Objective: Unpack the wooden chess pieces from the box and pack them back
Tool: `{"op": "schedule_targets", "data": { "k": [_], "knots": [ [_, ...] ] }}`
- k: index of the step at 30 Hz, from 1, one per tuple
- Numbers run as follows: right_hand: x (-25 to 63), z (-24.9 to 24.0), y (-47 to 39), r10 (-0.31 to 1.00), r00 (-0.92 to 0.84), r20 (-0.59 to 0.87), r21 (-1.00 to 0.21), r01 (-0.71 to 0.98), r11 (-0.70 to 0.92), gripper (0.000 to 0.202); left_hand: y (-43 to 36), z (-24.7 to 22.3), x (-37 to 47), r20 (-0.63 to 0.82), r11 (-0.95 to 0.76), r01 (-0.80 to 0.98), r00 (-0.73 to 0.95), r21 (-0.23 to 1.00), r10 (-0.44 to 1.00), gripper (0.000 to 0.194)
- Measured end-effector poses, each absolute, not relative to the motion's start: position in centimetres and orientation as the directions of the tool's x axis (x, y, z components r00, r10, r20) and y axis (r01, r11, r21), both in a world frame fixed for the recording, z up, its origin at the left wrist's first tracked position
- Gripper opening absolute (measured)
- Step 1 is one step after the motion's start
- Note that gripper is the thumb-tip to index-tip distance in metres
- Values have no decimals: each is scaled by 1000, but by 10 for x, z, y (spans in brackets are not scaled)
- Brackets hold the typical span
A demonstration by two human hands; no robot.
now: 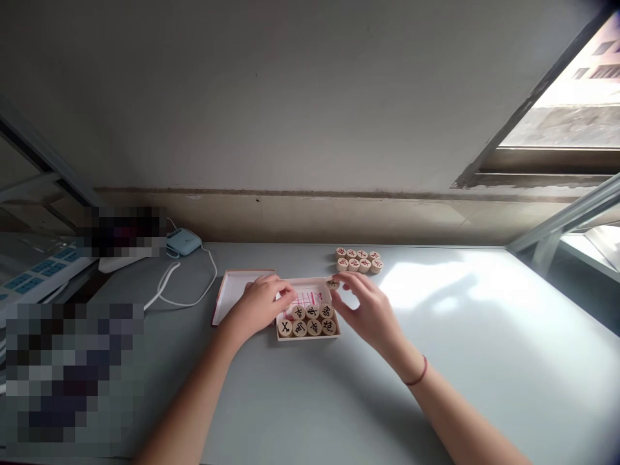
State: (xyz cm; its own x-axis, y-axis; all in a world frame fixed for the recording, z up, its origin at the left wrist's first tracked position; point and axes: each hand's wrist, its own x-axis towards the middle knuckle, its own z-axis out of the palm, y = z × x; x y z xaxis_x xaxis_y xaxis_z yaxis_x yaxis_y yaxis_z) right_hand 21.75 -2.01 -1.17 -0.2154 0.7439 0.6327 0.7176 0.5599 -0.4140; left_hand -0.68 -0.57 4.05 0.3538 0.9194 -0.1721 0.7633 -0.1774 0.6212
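Note:
My right hand (pixel 364 303) pinches a round wooden Chinese chess piece (pixel 332 283) between thumb and fingertips, over the back right corner of a shallow box (pixel 309 338). Inside the box, several chess pieces with black characters (pixel 314 327) fill the front row, and more lie behind them. Red lines mark a printed sheet (pixel 306 296) on the box's floor. Over the box's left side hovers or rests my left hand (pixel 264 300), fingers bent and thumb a little apart, with nothing visible between them. Whether it touches the box wall is hidden.
Two rows of stacked chess pieces with red characters (pixel 359 261) stand behind the box. The white-lined box lid (pixel 232 294) lies to its left. Farther left are a pale blue device (pixel 184 241), a white cable (pixel 213 265) and a power strip (pixel 43 274). A wall (pixel 290 216) borders the grey table (pixel 300 400).

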Motion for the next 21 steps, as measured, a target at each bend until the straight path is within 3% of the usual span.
{"op": "schedule_targets", "data": {
  "k": [2,5,10,14,21],
  "knots": [
    [230,-15,-14,846,-149,512,-430,808,403,15,-4,38,-11,-230,-188,849,336,494,913,29],
    [243,-21,-9,942,-94,321,-403,887,226,12,-5,34,-13,-289,-177,888,318,424,903,25],
    [246,-25,-6,986,-99,136,-384,912,144,11,-6,31,-8,-280,-186,914,296,360,913,20],
    [245,-27,-5,987,-105,124,-380,913,145,12,-3,27,-9,-263,-200,929,286,312,921,22],
    [245,-30,-5,977,-112,181,-382,907,175,11,-2,24,-10,-259,-204,922,296,329,920,25]
  ]
}}
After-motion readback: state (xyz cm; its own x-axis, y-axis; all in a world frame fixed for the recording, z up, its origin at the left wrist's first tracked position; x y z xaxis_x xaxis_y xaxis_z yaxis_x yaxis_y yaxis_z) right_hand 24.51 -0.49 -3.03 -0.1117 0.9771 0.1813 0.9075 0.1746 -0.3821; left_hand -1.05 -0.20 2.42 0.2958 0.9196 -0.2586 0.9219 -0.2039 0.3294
